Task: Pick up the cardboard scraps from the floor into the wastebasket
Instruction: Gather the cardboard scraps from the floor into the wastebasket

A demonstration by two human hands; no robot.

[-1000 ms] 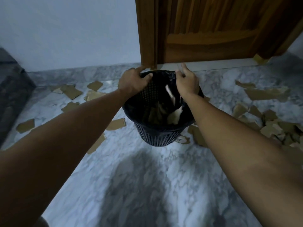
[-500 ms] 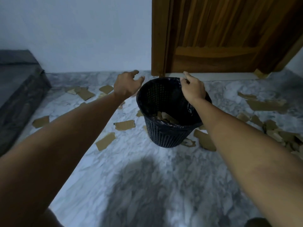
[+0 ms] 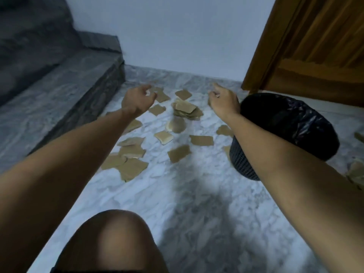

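Note:
Several brown cardboard scraps (image 3: 201, 140) lie scattered on the marble floor, with a small stack (image 3: 186, 109) in the middle of them. The black mesh wastebasket (image 3: 285, 133), lined with a black bag, stands at the right, partly behind my right forearm. My left hand (image 3: 136, 101) hovers above the far scraps with loosely curled fingers and holds nothing. My right hand (image 3: 224, 102) hangs in the air just left of the wastebasket's rim, fingers relaxed, empty.
A dark stone step (image 3: 59, 107) runs along the left. A wooden door (image 3: 315, 46) stands behind the wastebasket. My knee (image 3: 116, 243) fills the lower middle. More scraps (image 3: 356, 174) lie at the right edge.
Both hands have left the wastebasket's rim and swung left over the scraps. The view has turned left, so the wastebasket now sits at the right.

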